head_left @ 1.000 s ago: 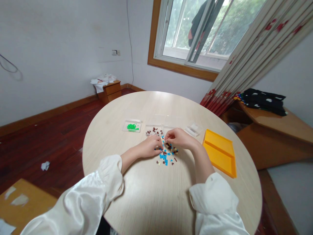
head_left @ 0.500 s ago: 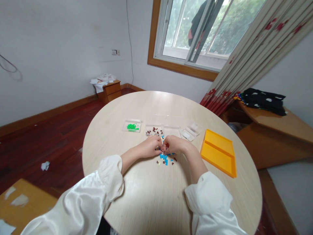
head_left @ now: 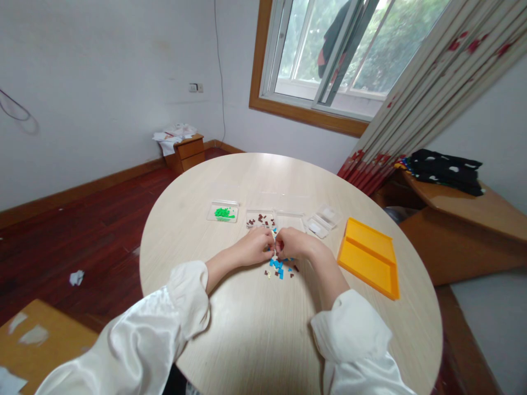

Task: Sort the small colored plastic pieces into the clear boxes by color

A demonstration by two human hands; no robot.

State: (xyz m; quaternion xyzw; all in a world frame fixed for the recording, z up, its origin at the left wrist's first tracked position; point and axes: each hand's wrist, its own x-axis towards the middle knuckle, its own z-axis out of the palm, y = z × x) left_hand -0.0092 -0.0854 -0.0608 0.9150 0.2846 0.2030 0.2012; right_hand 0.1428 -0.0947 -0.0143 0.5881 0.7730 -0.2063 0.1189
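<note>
My left hand (head_left: 257,247) and my right hand (head_left: 291,243) meet fingertip to fingertip over a small pile of blue pieces (head_left: 280,273). Both have their fingers curled into a pinch; whatever is between them is too small or hidden to name. Dark brown pieces (head_left: 296,269) and pale yellow pieces (head_left: 269,274) lie mixed in around the blue ones, partly covered by my hands. Just beyond my fingers stands a clear box with brown pieces (head_left: 260,219), and beside it another clear box (head_left: 290,220).
A clear box of green pieces (head_left: 224,213) sits to the left. Small clear containers (head_left: 323,221) stand at right, then a yellow divided tray (head_left: 369,257). All rest on a round wooden table (head_left: 247,340). A cabinet (head_left: 465,236) and curtain (head_left: 395,109) flank its right side.
My hands stay together over the pile with only slight finger movement. The whole view has shifted a little; the boxes and tray keep their places.
</note>
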